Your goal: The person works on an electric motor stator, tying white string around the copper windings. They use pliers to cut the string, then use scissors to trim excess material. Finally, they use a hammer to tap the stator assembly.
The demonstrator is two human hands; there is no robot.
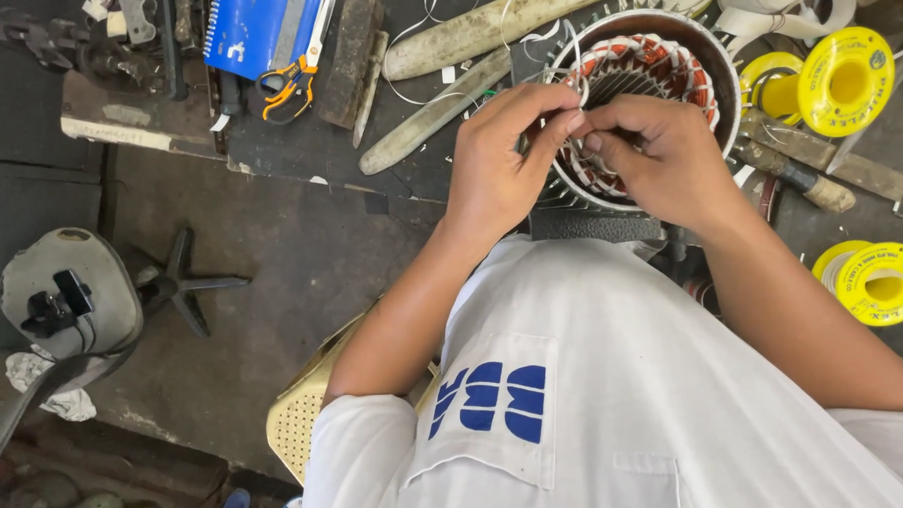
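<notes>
Left hand: the left hand [498,162] is pinched shut, thumb and forefinger closed on a thin white cord [577,67] at the rim of the motor stator [710,60].
Right hand: the right hand [658,157] meets it fingertip to fingertip, also pinched on the same cord (exactly how much it grips is hidden by the knuckles).
Stator: a round metal housing with copper-coloured windings [655,52], directly beneath and just beyond the pinch.
Right of the grip: two yellow wire spools [846,80], well apart from the hands.
Left of the grip: orange-handled scissors [291,84] on a blue notebook [248,26], far off.
Beyond the grip: a long pale wooden stick [493,22].
</notes>
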